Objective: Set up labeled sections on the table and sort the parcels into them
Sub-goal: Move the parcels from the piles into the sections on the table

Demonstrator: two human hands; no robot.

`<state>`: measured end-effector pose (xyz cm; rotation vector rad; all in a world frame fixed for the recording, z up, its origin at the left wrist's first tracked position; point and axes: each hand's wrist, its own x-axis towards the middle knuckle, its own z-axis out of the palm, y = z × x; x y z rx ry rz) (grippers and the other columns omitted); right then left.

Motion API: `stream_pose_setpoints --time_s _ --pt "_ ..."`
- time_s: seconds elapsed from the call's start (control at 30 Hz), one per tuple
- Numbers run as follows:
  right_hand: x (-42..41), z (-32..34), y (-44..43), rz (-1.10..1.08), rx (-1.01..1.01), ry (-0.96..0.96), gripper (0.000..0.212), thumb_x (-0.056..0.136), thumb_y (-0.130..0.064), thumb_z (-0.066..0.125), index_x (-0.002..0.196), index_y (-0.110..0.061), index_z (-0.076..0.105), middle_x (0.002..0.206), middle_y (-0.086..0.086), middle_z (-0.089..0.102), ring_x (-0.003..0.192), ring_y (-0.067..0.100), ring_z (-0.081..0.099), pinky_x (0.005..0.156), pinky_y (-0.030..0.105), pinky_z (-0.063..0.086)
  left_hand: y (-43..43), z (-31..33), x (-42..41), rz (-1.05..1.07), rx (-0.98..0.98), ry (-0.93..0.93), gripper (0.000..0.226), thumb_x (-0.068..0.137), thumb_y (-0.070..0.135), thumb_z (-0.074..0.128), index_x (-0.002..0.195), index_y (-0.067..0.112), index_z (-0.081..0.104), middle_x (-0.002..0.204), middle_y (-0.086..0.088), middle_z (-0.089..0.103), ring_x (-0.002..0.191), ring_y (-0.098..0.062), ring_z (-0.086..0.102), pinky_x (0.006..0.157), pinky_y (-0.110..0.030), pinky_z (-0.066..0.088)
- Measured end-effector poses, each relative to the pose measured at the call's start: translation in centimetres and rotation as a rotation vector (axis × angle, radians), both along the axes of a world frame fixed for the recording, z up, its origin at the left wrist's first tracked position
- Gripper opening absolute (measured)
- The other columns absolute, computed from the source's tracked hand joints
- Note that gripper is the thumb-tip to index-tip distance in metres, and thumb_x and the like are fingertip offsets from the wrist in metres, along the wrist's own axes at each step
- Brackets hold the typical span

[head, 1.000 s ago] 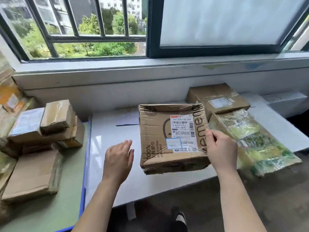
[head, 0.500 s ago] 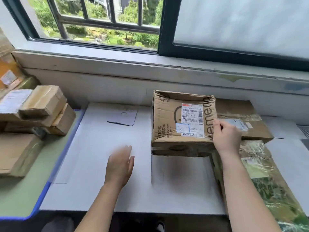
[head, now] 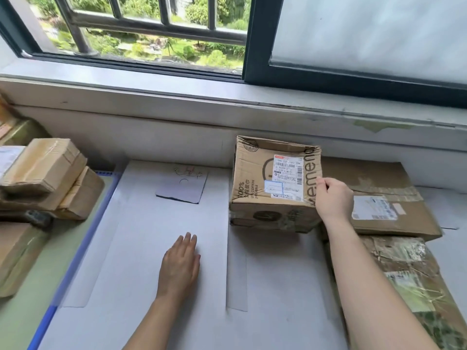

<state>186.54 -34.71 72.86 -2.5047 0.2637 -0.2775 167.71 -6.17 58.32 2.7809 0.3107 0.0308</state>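
Nearest, the left hand (head: pixel 180 266) lies released, fingers straight and together, flat over the bare white worktop (head: pixel 131 261); it holds nothing. To the right at the same depth lies a wrapped parcel (head: pixel 409 269) in crinkled greenish film.

Further in, the right hand (head: pixel 333 200) grasps the cardboard box (head: pixel 265 195) by its right edge, thumb on the top face beside the shipping sticker. The box sits at the back of the worktop, just beside a flat brown parcel (head: pixel 374 178) on its right. A shadow lies under its front edge, so whether its base is fully down cannot be told.

The step looks like placing this 1 box into its section. To do it well, lower it level until all 4 bottom edges rest, keep it off the flat parcel so the 2 do not overlap, and leave the sticker facing up. The free hand could steady the left side, since a 1-sided grip lets the box tip.

Left of the box, the paper label (head: pixel 182 188) should stay uncovered. Far left waits a pile of parcels (head: pixel 43 173).
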Motion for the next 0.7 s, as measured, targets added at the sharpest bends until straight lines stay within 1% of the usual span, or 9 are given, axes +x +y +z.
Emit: stream_pose_setpoints --time_s 0.07,0.17,0.27,0.37,0.4,0.47,0.53,0.63,0.7 --pt "0.9 -0.5 0.2 0.006 -0.016 0.017 0.034 0.101 -0.026 0.045 0.099 -0.005 0.072 0.099 0.019 0.070 0.093 0.039 0.057 0.068 0.034 0.036 0.0 -0.5 0.1 0.005 0.008 0.011 0.068 0.101 0.040 0.009 0.118 0.003 0.064 0.122 -0.015 0.063 0.109 -0.034 0.063 0.080 -0.037 0.052" --pt "2.2 -1.1 0.5 0.029 -0.049 0.032 0.037 0.101 -0.026 0.044 0.079 -0.006 0.066 0.085 0.018 0.068 0.077 0.035 0.050 0.061 0.034 0.029 -0.2 -1.1 0.0 0.020 0.001 0.033 0.070 0.101 0.041 0.008 0.121 0.004 0.063 0.126 -0.014 0.061 0.116 -0.032 0.059 0.090 -0.034 0.037" --pt "3.0 -1.3 0.6 0.025 -0.057 0.044 0.038 0.101 -0.027 0.044 0.071 -0.010 0.058 0.073 0.011 0.058 0.073 0.032 0.046 0.060 0.034 0.026 -0.3 -1.5 -0.1 0.015 -0.001 0.055 0.069 0.101 0.041 0.008 0.124 0.005 0.061 0.132 -0.011 0.058 0.124 -0.028 0.049 0.094 -0.034 0.033" --pt "3.5 -1.8 0.6 0.012 -0.035 0.068 0.037 0.101 -0.030 0.044 0.072 -0.012 0.061 0.078 0.013 0.065 0.075 0.031 0.049 0.062 0.034 0.030 -0.4 -1.8 -0.1 -0.001 -0.008 0.066 0.067 0.101 0.040 0.009 0.127 0.005 0.059 0.136 -0.011 0.054 0.129 -0.025 0.038 0.098 -0.036 0.032" --pt "3.6 -2.0 0.7 0.012 -0.023 0.080 0.036 0.101 -0.030 0.044 0.077 -0.012 0.065 0.084 0.015 0.068 0.079 0.033 0.051 0.064 0.033 0.032 -0.5 -1.9 -0.1 -0.001 -0.009 0.066 0.066 0.101 0.040 0.009 0.128 0.005 0.059 0.137 -0.011 0.054 0.130 -0.026 0.037 0.098 -0.037 0.032" --pt "3.6 -2.3 0.7 0.011 0.001 0.094 0.035 0.101 -0.032 0.045 0.094 -0.011 0.072 0.097 0.015 0.071 0.090 0.035 0.057 0.068 0.032 0.035 -0.4 -2.0 -0.1 0.000 -0.011 0.059 0.066 0.101 0.040 0.010 0.129 0.005 0.058 0.138 -0.011 0.053 0.131 -0.026 0.037 0.099 -0.037 0.032" --pt "3.5 -2.2 0.7 0.015 0.020 0.119 0.035 0.100 -0.036 0.045 0.104 -0.013 0.071 0.104 0.013 0.071 0.097 0.036 0.058 0.071 0.030 0.035 -0.4 -2.0 0.0 0.005 -0.010 0.055 0.065 0.101 0.040 0.010 0.129 0.006 0.058 0.138 -0.010 0.053 0.131 -0.026 0.037 0.099 -0.037 0.032" --pt "2.9 -2.1 0.6 0.047 -0.020 0.204 0.032 0.099 -0.040 0.046 0.089 -0.017 0.065 0.099 0.013 0.069 0.083 0.030 0.048 0.068 0.031 0.033 -0.5 -1.8 0.0 0.005 -0.006 0.054 0.062 0.100 0.038 0.015 0.126 0.005 0.060 0.136 -0.011 0.055 0.129 -0.026 0.039 0.097 -0.037 0.032" --pt "2.5 -2.2 0.5 0.045 -0.061 0.232 0.033 0.099 -0.039 0.044 0.088 -0.015 0.062 0.098 0.013 0.068 0.080 0.028 0.044 0.067 0.032 0.032 -0.6 -1.7 0.1 0.009 0.007 0.051 0.053 0.095 0.034 0.028 0.124 0.006 0.062 0.134 -0.011 0.056 0.127 -0.026 0.042 0.096 -0.036 0.032"
